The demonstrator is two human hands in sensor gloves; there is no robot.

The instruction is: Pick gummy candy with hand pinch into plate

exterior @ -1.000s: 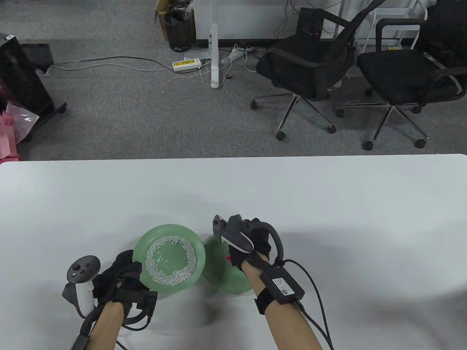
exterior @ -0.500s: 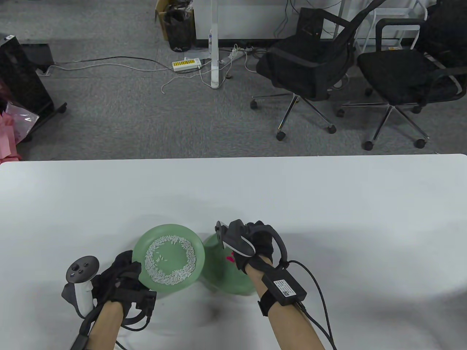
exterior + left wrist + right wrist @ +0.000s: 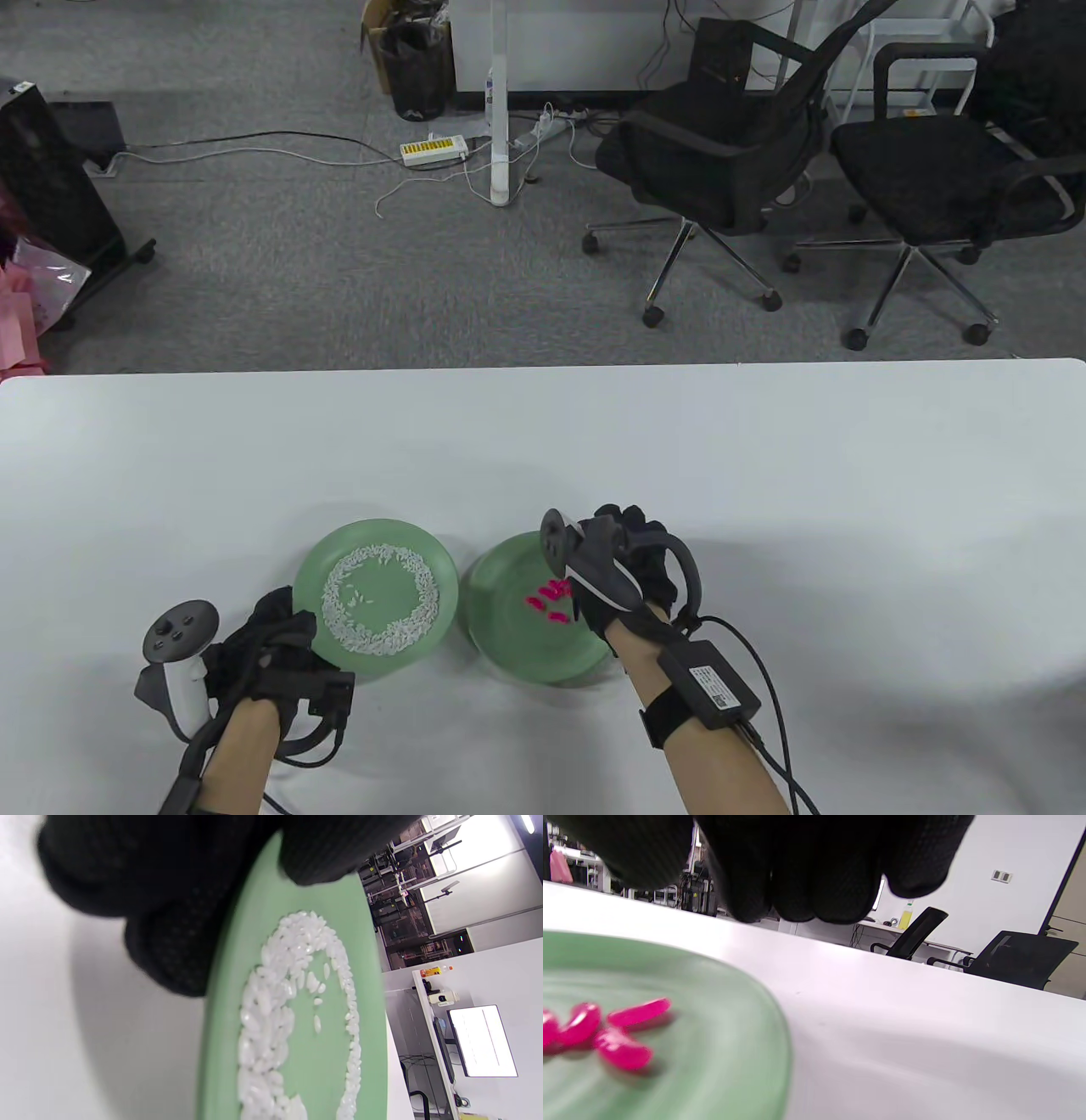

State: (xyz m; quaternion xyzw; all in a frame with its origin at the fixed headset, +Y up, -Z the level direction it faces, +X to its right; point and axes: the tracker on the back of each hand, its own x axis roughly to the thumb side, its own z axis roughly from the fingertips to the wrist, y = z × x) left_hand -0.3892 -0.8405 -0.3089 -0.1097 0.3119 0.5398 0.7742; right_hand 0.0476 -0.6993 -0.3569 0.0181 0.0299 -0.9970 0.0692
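No text or label here is legible.

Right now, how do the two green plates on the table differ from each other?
The left plate carries a ring of small white grains; the right plate carries a few pink gummy candies. The left hand grips the left plate at its rim; the right hand is above the right plate's edge, and no contact shows. Both plates are round, green and look alike in size.
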